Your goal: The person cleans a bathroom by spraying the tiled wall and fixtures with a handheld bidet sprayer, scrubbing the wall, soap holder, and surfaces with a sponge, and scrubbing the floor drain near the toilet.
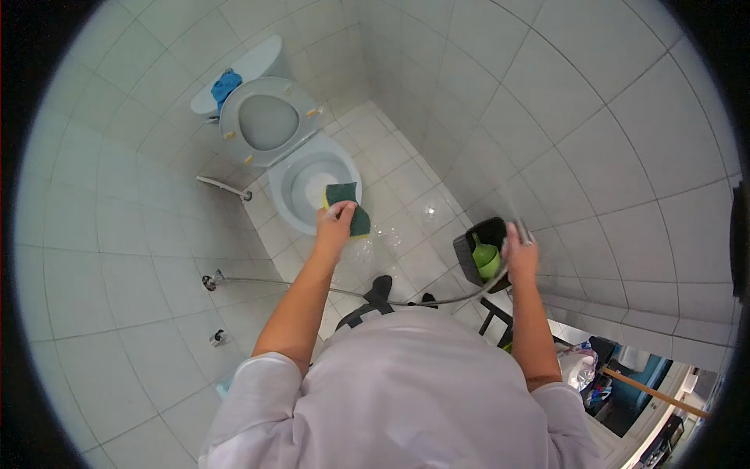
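My left hand (336, 225) is closed on a green-and-yellow scouring sponge (359, 223), held over the near right rim of the toilet bowl (285, 205). My right hand (522, 256) grips a hand sprayer (526, 235) beside the tiled wall on the right, and a faint spray of water seems to leave it. Its metal hose (344, 292) runs across in front of my body to a valve (211, 281) on the left wall. The toilet lid and seat (269, 117) are raised.
A dark bin (464, 252) holding a green dipper (486, 256) stands beside my right hand. A blue cloth (226, 84) lies on the toilet tank (262, 62). The floor tiles (406, 227) look wet. A wooden stick (652, 391) crosses the doorway at lower right.
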Demonstrator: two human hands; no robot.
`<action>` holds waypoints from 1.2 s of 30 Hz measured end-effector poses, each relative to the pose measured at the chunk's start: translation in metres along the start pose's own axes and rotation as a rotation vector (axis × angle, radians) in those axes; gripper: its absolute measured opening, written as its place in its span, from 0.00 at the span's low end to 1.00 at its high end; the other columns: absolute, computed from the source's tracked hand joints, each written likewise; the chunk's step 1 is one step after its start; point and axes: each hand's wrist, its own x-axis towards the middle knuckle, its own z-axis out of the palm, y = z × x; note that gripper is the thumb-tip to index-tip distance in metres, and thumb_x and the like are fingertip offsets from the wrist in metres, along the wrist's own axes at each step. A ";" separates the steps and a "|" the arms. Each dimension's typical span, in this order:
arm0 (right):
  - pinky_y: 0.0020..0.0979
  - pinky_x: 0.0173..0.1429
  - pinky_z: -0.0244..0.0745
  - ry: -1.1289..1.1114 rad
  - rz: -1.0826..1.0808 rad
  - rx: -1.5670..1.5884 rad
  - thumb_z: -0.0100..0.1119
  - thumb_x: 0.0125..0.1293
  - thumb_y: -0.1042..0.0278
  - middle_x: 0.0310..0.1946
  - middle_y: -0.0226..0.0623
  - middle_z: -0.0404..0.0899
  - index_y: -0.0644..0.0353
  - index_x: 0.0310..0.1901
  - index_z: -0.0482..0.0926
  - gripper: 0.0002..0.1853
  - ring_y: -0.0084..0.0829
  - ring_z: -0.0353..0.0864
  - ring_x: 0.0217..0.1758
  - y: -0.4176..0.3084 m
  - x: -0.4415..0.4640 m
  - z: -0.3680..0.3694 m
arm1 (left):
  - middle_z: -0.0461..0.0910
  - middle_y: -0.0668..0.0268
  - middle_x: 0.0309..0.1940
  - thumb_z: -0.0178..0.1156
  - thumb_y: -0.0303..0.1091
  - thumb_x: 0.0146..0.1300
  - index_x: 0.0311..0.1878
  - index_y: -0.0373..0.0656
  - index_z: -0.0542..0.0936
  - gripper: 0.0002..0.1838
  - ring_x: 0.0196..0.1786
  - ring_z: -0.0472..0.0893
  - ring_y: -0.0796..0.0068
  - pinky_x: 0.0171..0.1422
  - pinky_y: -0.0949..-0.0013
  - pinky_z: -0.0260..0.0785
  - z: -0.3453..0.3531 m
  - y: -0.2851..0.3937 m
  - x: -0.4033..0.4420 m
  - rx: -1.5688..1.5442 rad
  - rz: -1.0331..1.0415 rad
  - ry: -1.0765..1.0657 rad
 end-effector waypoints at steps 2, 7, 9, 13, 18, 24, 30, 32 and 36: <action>0.22 0.18 0.56 -0.128 -0.064 0.029 0.57 0.54 0.58 0.13 0.26 0.65 0.62 0.27 0.71 0.14 0.18 0.63 0.14 -0.032 -0.008 0.026 | 0.73 0.71 0.26 0.53 0.40 0.56 0.36 0.41 0.78 0.13 0.32 0.69 0.81 0.36 0.78 0.62 0.003 -0.023 0.013 0.059 0.172 0.031; 0.21 0.19 0.59 -0.262 -0.102 0.046 0.59 0.52 0.57 0.14 0.27 0.67 0.64 0.31 0.73 0.16 0.18 0.64 0.15 -0.073 -0.005 0.056 | 0.66 0.61 0.37 0.55 0.43 0.54 0.36 0.42 0.78 0.14 0.36 0.70 0.72 0.42 0.73 0.63 -0.007 -0.017 0.000 0.006 0.054 0.027; 0.21 0.18 0.59 -0.200 -0.121 0.079 0.59 0.52 0.57 0.13 0.26 0.66 0.63 0.28 0.72 0.16 0.18 0.64 0.14 -0.077 -0.002 0.063 | 0.65 0.60 0.38 0.55 0.43 0.54 0.36 0.42 0.78 0.14 0.36 0.70 0.71 0.42 0.73 0.63 -0.013 -0.019 -0.003 0.005 0.014 0.046; 0.21 0.18 0.59 -0.206 -0.124 -0.001 0.59 0.52 0.56 0.13 0.26 0.66 0.62 0.27 0.72 0.16 0.18 0.63 0.14 -0.074 0.001 0.069 | 0.72 0.71 0.25 0.53 0.41 0.56 0.37 0.40 0.77 0.14 0.30 0.69 0.81 0.35 0.78 0.61 -0.023 -0.039 -0.005 0.094 0.110 0.119; 0.22 0.18 0.59 -0.214 -0.136 0.073 0.59 0.52 0.56 0.13 0.26 0.66 0.62 0.27 0.72 0.16 0.18 0.63 0.14 -0.070 0.006 0.075 | 0.72 0.71 0.25 0.53 0.41 0.56 0.36 0.39 0.77 0.14 0.30 0.69 0.80 0.36 0.78 0.61 -0.028 -0.022 -0.021 0.018 0.014 0.107; 0.23 0.19 0.59 -0.254 -0.091 -0.027 0.59 0.52 0.54 0.12 0.26 0.65 0.62 0.27 0.73 0.17 0.18 0.64 0.14 -0.060 0.006 0.075 | 0.65 0.59 0.37 0.55 0.41 0.54 0.33 0.42 0.79 0.12 0.34 0.70 0.71 0.39 0.71 0.64 -0.034 -0.041 -0.009 0.001 0.081 0.075; 0.23 0.20 0.60 -0.303 -0.070 -0.206 0.58 0.53 0.56 0.12 0.27 0.66 0.63 0.27 0.73 0.16 0.18 0.64 0.15 -0.039 0.001 0.069 | 0.64 0.60 0.38 0.56 0.41 0.53 0.34 0.44 0.79 0.12 0.36 0.70 0.70 0.41 0.72 0.64 -0.035 -0.040 -0.011 0.031 -0.001 0.106; 0.23 0.20 0.60 -0.309 -0.068 -0.156 0.58 0.53 0.56 0.12 0.28 0.66 0.63 0.27 0.72 0.16 0.18 0.64 0.15 -0.031 -0.002 0.067 | 0.64 0.61 0.38 0.56 0.42 0.53 0.35 0.44 0.79 0.12 0.37 0.69 0.71 0.43 0.72 0.63 -0.036 -0.038 -0.013 0.023 -0.050 0.082; 0.22 0.20 0.60 -0.327 -0.051 -0.136 0.57 0.54 0.58 0.13 0.27 0.67 0.64 0.27 0.72 0.15 0.18 0.64 0.15 -0.034 -0.006 0.062 | 0.63 0.61 0.37 0.56 0.41 0.53 0.34 0.44 0.79 0.12 0.38 0.69 0.71 0.43 0.72 0.63 -0.033 -0.026 -0.019 0.001 -0.064 0.060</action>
